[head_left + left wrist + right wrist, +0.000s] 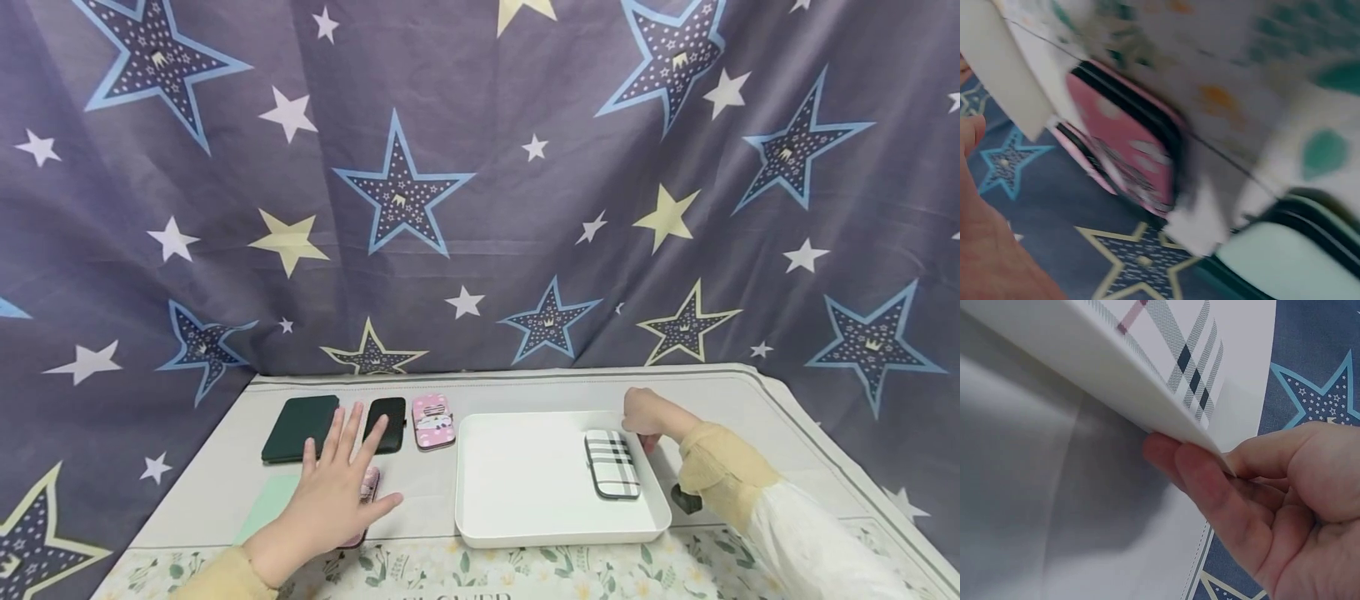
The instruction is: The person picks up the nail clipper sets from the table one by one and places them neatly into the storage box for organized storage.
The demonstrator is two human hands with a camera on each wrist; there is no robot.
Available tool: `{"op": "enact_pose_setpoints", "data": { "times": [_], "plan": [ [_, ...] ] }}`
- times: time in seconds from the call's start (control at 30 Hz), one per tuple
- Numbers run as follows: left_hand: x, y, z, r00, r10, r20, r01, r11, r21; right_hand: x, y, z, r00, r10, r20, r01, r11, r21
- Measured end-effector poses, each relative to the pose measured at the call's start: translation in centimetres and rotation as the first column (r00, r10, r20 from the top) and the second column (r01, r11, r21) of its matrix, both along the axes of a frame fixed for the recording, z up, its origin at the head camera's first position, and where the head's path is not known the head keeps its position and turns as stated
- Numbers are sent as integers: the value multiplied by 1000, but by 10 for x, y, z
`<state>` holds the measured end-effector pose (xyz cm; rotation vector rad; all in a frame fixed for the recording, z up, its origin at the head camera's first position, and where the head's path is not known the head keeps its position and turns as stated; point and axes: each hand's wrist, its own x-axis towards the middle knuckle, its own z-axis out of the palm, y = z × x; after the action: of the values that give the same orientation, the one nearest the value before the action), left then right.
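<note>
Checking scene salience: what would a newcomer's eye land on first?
Probably the starry curtain filling the background. Next, the white tray right of centre, a plaid case inside, the right hand pinching the tray's right rim. Then, at left, the spread left hand near a pink case.

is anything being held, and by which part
The right hand pinches the tray by its right rim, near the far corner; the left hand holds nothing.
</note>
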<state>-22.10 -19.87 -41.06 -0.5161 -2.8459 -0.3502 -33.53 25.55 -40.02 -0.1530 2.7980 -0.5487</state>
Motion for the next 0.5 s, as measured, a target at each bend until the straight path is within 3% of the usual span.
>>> {"op": "enact_pose_setpoints", "data": {
  "times": [0.33,0.5],
  "plan": [
    [-4,-26,-18,996,11,88,-9,1000,-30,1,-1,1,1000,-11,12,11,1000,-1],
    [-5,-29,-23,971,51,235,-38,998,-58,2,-1,1,1000,4,-2,-4,1000,3]
  ]
}}
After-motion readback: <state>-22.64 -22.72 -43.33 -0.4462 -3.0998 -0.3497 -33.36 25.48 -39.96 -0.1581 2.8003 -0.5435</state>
